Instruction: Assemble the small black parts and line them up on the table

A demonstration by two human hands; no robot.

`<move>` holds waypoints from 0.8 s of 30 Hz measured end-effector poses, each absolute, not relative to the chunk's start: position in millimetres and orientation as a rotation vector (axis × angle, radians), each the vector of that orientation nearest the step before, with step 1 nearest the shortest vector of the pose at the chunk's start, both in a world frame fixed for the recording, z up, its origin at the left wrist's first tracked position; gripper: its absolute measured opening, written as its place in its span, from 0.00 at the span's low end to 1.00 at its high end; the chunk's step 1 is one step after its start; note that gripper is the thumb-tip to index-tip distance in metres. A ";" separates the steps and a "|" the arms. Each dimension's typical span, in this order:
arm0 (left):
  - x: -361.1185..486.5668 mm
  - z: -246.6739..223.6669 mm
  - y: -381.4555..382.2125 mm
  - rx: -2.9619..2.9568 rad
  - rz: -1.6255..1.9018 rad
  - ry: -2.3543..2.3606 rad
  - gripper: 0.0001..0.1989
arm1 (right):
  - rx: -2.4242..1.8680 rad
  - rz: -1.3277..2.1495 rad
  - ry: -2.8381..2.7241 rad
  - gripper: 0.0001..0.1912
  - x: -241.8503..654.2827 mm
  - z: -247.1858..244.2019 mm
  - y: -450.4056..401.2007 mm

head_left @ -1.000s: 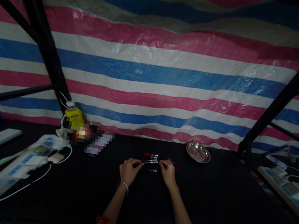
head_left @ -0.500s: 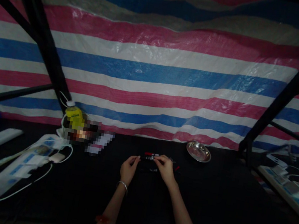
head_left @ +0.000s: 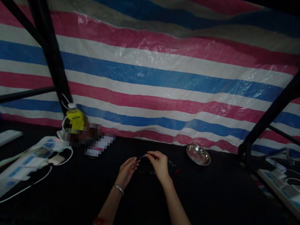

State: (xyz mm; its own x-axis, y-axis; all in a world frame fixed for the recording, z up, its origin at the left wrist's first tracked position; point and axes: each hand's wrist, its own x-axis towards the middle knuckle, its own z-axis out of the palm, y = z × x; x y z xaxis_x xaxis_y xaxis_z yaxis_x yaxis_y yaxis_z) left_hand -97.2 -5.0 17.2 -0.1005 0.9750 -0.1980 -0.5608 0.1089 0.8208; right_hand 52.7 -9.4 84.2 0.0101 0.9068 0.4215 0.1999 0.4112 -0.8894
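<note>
A thin black pen slants between my two hands above the dark table. My left hand has its fingers closed around the pen's lower left end. The thumb and forefinger of my right hand pinch its other end, higher up. Another dark pen lies just beyond my right hand, mostly hidden by it. A small red piece shows to the right of that hand. The dark colours make the pens' outlines hard to see.
A round metal dish stands at the back right. On the left are a power strip with cables, a yellow bottle and a pale, blurred-out flat item. Another power strip lies far right. Striped sheeting hangs behind.
My right hand has moved left and slightly up, closer to my left hand. The pen between them now tilts, where before it lay nearly level. The view has shifted slightly.
</note>
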 end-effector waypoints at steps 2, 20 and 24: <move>-94.5 18.1 -5.4 0.546 1.369 0.907 0.06 | -1.032 0.680 -1.471 0.12 47.5 86.7 -9.1; -88.4 27.7 -8.3 0.498 1.348 0.949 0.05 | -1.176 0.574 -1.610 0.09 65.9 65.8 -3.0; -90.0 24.8 -8.7 0.587 1.371 0.952 0.10 | -1.135 0.706 -1.556 0.09 83.9 53.8 -2.6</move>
